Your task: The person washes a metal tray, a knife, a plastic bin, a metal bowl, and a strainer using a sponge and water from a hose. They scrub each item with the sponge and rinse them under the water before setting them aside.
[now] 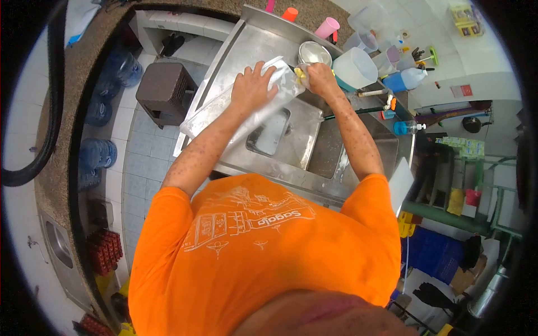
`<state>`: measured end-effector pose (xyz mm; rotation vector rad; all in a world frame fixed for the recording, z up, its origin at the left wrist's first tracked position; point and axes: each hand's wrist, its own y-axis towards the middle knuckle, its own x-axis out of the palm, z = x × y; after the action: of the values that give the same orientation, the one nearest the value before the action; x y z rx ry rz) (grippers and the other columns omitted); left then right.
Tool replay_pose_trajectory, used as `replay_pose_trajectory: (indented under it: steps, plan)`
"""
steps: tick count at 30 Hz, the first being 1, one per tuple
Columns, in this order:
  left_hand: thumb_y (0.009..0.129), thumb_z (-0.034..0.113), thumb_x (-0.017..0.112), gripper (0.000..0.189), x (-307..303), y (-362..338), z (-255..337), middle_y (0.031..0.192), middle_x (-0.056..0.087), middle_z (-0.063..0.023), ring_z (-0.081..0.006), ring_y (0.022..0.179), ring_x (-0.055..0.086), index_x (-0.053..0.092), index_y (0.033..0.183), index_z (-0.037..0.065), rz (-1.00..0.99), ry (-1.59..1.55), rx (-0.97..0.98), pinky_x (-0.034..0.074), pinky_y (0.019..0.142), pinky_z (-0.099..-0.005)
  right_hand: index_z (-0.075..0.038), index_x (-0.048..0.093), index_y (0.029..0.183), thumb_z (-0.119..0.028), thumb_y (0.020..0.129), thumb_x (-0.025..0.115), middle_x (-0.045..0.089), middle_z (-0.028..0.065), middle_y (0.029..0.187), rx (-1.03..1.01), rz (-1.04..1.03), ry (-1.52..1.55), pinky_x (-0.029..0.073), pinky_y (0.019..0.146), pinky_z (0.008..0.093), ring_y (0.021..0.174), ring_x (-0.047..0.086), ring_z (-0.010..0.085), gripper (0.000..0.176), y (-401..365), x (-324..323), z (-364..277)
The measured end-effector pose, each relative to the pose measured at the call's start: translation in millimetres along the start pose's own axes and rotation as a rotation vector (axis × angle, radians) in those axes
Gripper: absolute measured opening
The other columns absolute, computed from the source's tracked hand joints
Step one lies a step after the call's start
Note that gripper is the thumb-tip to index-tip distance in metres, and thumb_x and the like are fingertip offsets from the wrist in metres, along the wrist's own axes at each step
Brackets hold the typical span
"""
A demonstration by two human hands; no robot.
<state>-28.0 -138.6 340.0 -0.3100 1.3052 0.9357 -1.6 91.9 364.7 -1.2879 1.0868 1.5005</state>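
Note:
A long, translucent plastic piece (224, 112) lies slanted over the steel sink counter, its near end at the counter's left edge. My left hand (253, 88) rests on top of it, fingers spread and pointing away from me. At its far right end, my right hand (321, 79) is closed in a fist. A small, soft-looking yellow piece (300, 75) shows at the fingers of that fist; what kind it is cannot be made out. Under the plastic's near side, a clear rectangular container (269, 132) sits in the wet sink area.
Behind my right hand stand a round metal pot (315, 53) and a white tub (355, 68). Pink cup (327, 27), blue-liquid jug (406, 80) and soap bottle (408, 127) line the sink's back and right. The tap (389, 102) is right; a brown stool (166, 94) stands left.

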Motion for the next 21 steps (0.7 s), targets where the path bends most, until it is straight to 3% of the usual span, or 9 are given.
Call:
replay_pose_trajectory:
  steps: [3, 5, 6, 9, 10, 15, 17, 19, 21]
  plan:
    - [0.082, 0.036, 0.054, 0.045, 1, -1, 1, 0.119, 0.049, -0.0117, -0.0284, 0.096, 0.055, 0.048, 0.121, 0.016, 0.006, -0.005, 0.001, 0.047, 0.075, -0.0429, -0.008, 0.064, 0.091, -0.018, 0.074, 0.064, 0.064, 0.016, 0.082, 0.178, 0.035, -0.026, 0.05, 0.068, 0.044, 0.079, 0.063, 0.0341, 0.02, -1, 17, 21]
    - [0.082, 0.037, 0.054, 0.045, 2, -1, 1, 0.118, 0.05, -0.0117, -0.028, 0.096, 0.055, 0.048, 0.122, 0.016, 0.006, -0.011, -0.002, 0.047, 0.075, -0.0429, -0.007, 0.064, 0.094, -0.022, 0.076, 0.065, 0.064, 0.0183, 0.085, 0.485, 0.161, 0.136, 0.05, 0.071, 0.0452, 0.082, 0.063, 0.0361, 0.024, -7, 25, 42]
    - [0.082, 0.037, 0.054, 0.046, 3, -1, 0, 0.117, 0.05, -0.0119, -0.0281, 0.096, 0.055, 0.047, 0.122, 0.015, 0.003, -0.019, -0.023, 0.048, 0.074, -0.0425, -0.006, 0.059, 0.108, -0.023, 0.077, 0.064, 0.064, 0.0206, 0.09, 0.546, 0.065, 0.154, 0.05, 0.074, 0.0451, 0.087, 0.062, 0.0371, 0.036, -16, 24, 47]
    - [0.084, 0.037, 0.053, 0.045, 0, 3, 1, 0.112, 0.053, -0.0131, -0.0296, 0.093, 0.057, 0.047, 0.121, 0.012, 0.003, -0.048, -0.061, 0.048, 0.073, -0.0429, -0.005, 0.055, 0.112, -0.021, 0.077, 0.063, 0.063, 0.0217, 0.098, 0.817, -0.115, 0.062, 0.049, 0.077, 0.0447, 0.092, 0.061, 0.0371, 0.039, -35, 37, 55]
    - [0.086, 0.037, 0.051, 0.044, -1, 3, 1, 0.108, 0.056, -0.014, -0.0312, 0.09, 0.059, 0.048, 0.12, 0.009, -0.002, -0.07, -0.084, 0.049, 0.073, -0.0436, -0.005, 0.055, 0.112, -0.021, 0.077, 0.063, 0.063, 0.0217, 0.098, 0.816, -0.114, 0.063, 0.049, 0.077, 0.0447, 0.092, 0.061, 0.0371, 0.039, -44, 51, 61]
    - [0.091, 0.03, 0.044, 0.031, 8, 16, -4, 0.093, 0.063, -0.0174, -0.0361, 0.079, 0.063, 0.052, 0.108, 0.005, -0.079, -0.148, -0.213, 0.049, 0.068, -0.0469, -0.003, 0.053, 0.108, -0.029, 0.07, 0.076, 0.061, 0.017, 0.087, 0.793, 0.693, 0.622, 0.047, 0.073, 0.0414, 0.08, 0.06, 0.0356, 0.052, -39, 51, 15]
    - [0.092, 0.027, 0.042, 0.027, 18, 17, -10, 0.087, 0.064, -0.018, -0.0368, 0.077, 0.063, 0.055, 0.099, 0.005, -0.02, -0.141, -0.176, 0.049, 0.067, -0.0478, -0.001, 0.053, 0.108, -0.028, 0.071, 0.074, 0.06, 0.0157, 0.089, 0.758, 0.708, 0.677, 0.045, 0.076, 0.0417, 0.083, 0.056, 0.0352, 0.049, -23, 27, -39]
    - [0.091, 0.024, 0.042, 0.024, 26, 17, -13, 0.084, 0.065, -0.0169, -0.0354, 0.077, 0.064, 0.057, 0.093, 0.005, 0.054, -0.154, -0.145, 0.05, 0.065, -0.0475, 0.0, 0.053, 0.108, -0.023, 0.074, 0.07, 0.057, 0.0177, 0.098, 0.351, 0.73, 0.367, 0.042, 0.08, 0.0441, 0.093, 0.053, 0.0351, 0.044, -6, 28, -93]
    - [0.089, 0.022, 0.045, 0.022, 21, 16, -17, 0.084, 0.065, -0.017, -0.0352, 0.077, 0.063, 0.056, 0.099, 0.005, 0.01, -0.175, -0.147, 0.049, 0.066, -0.0474, 0.002, 0.052, 0.112, -0.021, 0.078, 0.063, 0.053, 0.0212, 0.112, 0.39, 0.515, 0.354, 0.038, 0.091, 0.0438, 0.107, 0.049, 0.035, 0.042, -7, 28, -144]
